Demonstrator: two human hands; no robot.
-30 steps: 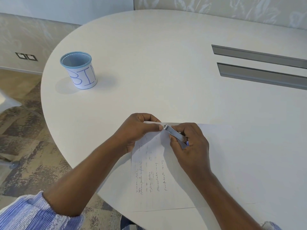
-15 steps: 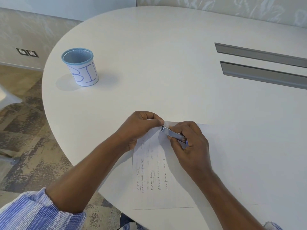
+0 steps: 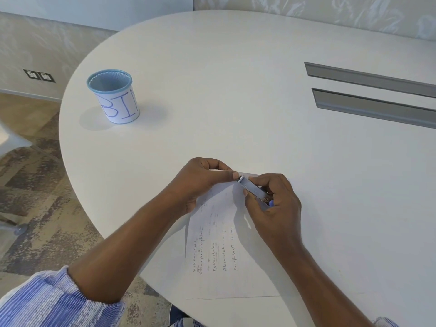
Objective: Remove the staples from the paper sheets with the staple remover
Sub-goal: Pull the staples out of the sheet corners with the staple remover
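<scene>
White paper sheets (image 3: 226, 263) with handwritten lines lie on the near edge of the white table (image 3: 236, 90). My left hand (image 3: 203, 178) pinches the sheets' far left corner, thumb and fingers closed on it. My right hand (image 3: 273, 204) grips a slim silver staple remover (image 3: 253, 190) with a blue end. Its metal tip sits at the corner, right beside my left fingertips. The staple itself is too small to make out.
A blue mesh cup (image 3: 113, 96) wrapped in paper marked "BIN" stands at the far left of the table. Two grey cable slots (image 3: 372, 93) run across the right side. The table's curved edge drops to patterned floor on the left.
Both hands stay at the paper corner. The remover tip has shifted slightly against the corner, and the camera view has drifted a little.
</scene>
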